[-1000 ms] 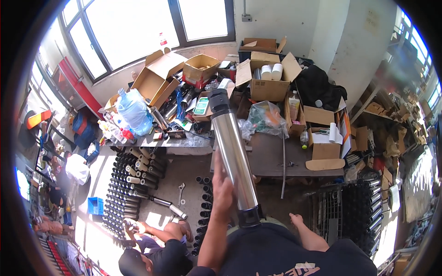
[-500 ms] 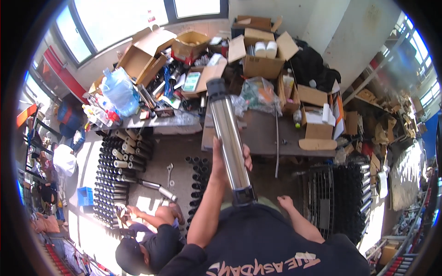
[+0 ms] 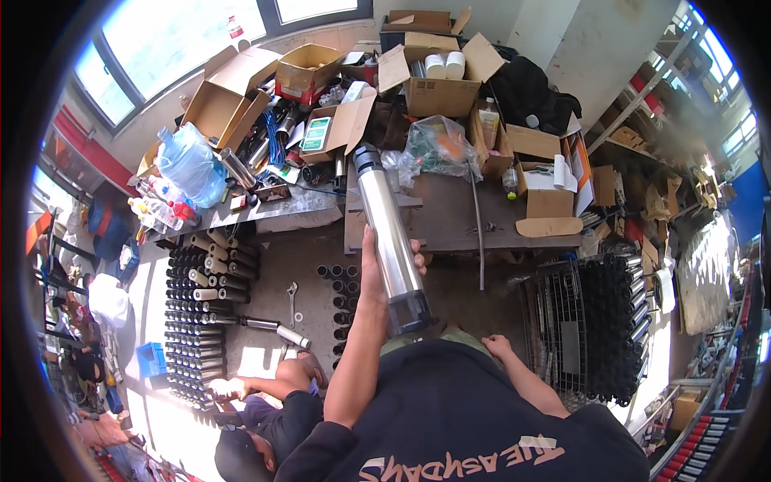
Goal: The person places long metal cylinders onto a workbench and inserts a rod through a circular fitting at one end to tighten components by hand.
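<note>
My left hand (image 3: 372, 277) grips a long polished steel cylinder (image 3: 384, 229) with black caps at both ends. It holds the tube near its lower end, upright and tilted a little to the left, in front of my chest. The tube's top reaches up over the edge of a dark workbench (image 3: 450, 221). My right hand (image 3: 498, 347) hangs low by my hip, holding nothing, with its fingers loosely relaxed.
Several open cardboard boxes (image 3: 438, 88), a big blue water bottle (image 3: 189, 165) and clutter cover the benches. Rows of black tubes (image 3: 197, 321) and a wrench (image 3: 291, 293) lie on the floor. A wire cage of black tubes (image 3: 610, 321) stands right. Another person (image 3: 265, 418) crouches lower left.
The view has tilted down and the benches have slid upward. My left hand keeps its grip on the steel cylinder, which now sits higher and closer to the workbench.
</note>
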A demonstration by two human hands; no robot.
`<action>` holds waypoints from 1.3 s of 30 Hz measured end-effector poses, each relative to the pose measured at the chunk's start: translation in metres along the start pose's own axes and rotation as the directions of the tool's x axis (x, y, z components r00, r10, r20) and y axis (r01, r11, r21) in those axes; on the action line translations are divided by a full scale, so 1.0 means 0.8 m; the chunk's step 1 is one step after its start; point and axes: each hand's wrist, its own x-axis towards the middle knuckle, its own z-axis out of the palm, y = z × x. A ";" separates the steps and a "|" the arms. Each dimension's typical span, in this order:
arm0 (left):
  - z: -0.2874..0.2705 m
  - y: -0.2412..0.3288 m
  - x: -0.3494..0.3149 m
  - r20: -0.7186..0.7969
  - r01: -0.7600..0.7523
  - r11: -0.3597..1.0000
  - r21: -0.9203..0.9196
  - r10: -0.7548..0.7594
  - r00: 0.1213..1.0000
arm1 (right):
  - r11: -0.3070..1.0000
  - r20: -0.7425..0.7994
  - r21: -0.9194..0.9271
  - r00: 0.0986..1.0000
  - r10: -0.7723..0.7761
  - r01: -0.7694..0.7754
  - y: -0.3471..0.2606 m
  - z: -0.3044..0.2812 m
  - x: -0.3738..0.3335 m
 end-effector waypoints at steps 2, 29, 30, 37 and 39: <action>0.001 -0.004 -0.001 -0.017 -0.028 0.998 -0.054 0.027 0.999 | 0.986 0.109 0.130 0.990 0.094 -0.108 -0.010 -0.015 -0.002; 0.056 -0.049 0.013 -0.098 -0.048 0.986 -0.161 0.032 0.995 | 0.789 0.083 0.603 0.975 -0.207 0.116 -0.193 -0.097 0.161; 0.052 -0.048 0.011 -0.118 -0.057 0.991 -0.122 0.043 0.992 | 0.800 0.063 0.589 0.980 -0.190 0.118 -0.197 -0.099 0.150; 0.057 -0.043 0.007 -0.084 -0.096 0.995 0.023 0.098 0.992 | 0.773 -0.166 0.597 0.976 -0.143 0.215 -0.158 -0.088 0.142; 0.064 -0.043 0.002 -0.030 -0.113 0.994 -0.007 0.112 0.993 | 0.801 -0.200 0.556 0.971 -0.129 0.221 -0.124 -0.071 0.153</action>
